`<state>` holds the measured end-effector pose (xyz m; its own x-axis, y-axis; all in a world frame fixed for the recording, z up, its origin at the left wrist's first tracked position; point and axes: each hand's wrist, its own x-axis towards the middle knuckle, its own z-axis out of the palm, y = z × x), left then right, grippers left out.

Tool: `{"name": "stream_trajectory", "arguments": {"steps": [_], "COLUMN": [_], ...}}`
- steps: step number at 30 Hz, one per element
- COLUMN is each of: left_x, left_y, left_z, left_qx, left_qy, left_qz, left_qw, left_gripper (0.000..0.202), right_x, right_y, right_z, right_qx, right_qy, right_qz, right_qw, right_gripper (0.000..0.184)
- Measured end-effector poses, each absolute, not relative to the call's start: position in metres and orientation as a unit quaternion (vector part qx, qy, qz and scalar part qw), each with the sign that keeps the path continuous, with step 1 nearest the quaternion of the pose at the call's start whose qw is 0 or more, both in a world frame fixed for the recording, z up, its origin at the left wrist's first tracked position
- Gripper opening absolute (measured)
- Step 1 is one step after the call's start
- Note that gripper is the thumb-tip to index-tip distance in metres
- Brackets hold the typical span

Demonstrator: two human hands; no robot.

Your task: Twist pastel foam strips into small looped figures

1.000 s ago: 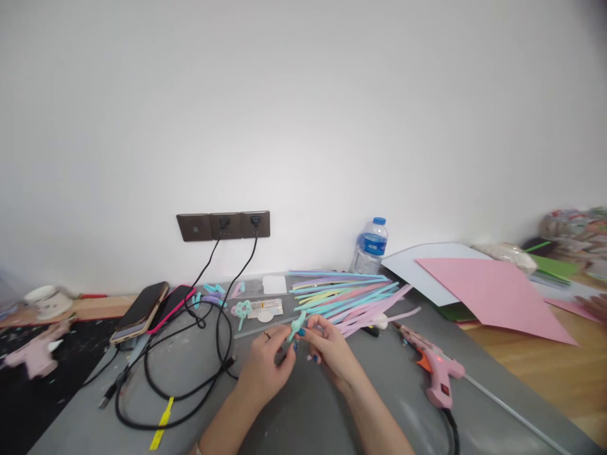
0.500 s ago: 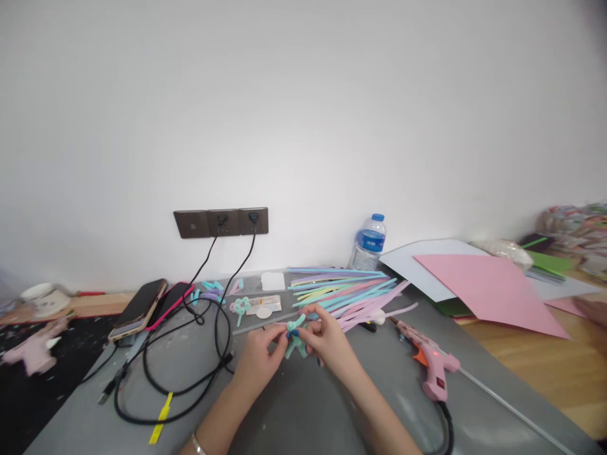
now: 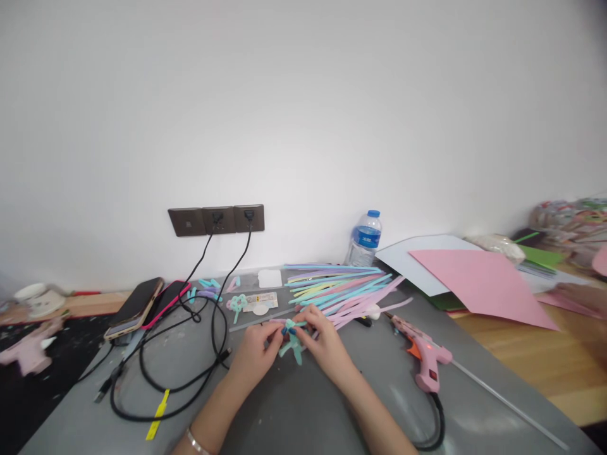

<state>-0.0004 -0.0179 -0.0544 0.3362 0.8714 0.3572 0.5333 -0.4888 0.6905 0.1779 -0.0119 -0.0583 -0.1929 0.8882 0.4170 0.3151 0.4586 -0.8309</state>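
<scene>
Both of my hands meet over the grey table (image 3: 294,411) and pinch a small teal pipe-cleaner figure (image 3: 290,344). My left hand (image 3: 255,355) grips it from the left, fingers curled. From the right, my right hand (image 3: 325,344) holds it with closed fingertips. Just behind my hands lies a fan of pastel pipe cleaners (image 3: 339,287) in pink, blue, purple and yellow. A finished teal loop piece (image 3: 236,304) rests to the left of them.
A pink glue gun (image 3: 422,363) lies to the right, its cord trailing back. Black cables (image 3: 190,354) run from wall sockets (image 3: 215,220); two phones (image 3: 147,303) lie at left. A water bottle (image 3: 364,240) and pink paper (image 3: 478,284) stand at the back right. Another person's hand (image 3: 576,296) shows far right.
My hands have turned the teal figure and lowered it slightly toward the table. The view has shifted a little to the right and down.
</scene>
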Motion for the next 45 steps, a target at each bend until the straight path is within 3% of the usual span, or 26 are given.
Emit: {"name": "stream_trajectory", "arguments": {"steps": [3, 9, 18, 36, 45], "left_x": [-0.002, -0.002, -0.004, 0.000, -0.002], "left_y": [-0.013, -0.005, -0.007, -0.009, -0.010], "left_z": [-0.059, -0.068, -0.062, -0.054, -0.051], "left_qx": [0.753, 0.666, 0.784, 0.748, 0.750], "left_qy": [0.452, 0.484, 0.463, 0.372, 0.359], "left_qz": [0.379, 0.436, 0.349, 0.397, 0.403], "left_qw": [0.291, 0.364, 0.220, 0.381, 0.383], "left_gripper": [0.026, 0.028, 0.026, 0.026, 0.030], "right_x": [0.183, 0.174, 0.163, 0.161, 0.158], "right_y": [-0.006, 0.002, -0.003, -0.009, -0.013], "right_z": [-0.060, -0.074, -0.075, -0.079, -0.072], "right_qx": [-0.387, -0.353, -0.404, -0.319, -0.283], "right_qy": [-0.684, -0.556, -0.530, -0.411, -0.381], "right_qz": [0.368, 0.557, 0.594, 0.723, 0.748], "right_qw": [0.497, 0.506, 0.450, 0.455, 0.463], "right_gripper": [0.013, 0.038, 0.033, 0.030, 0.026]}}
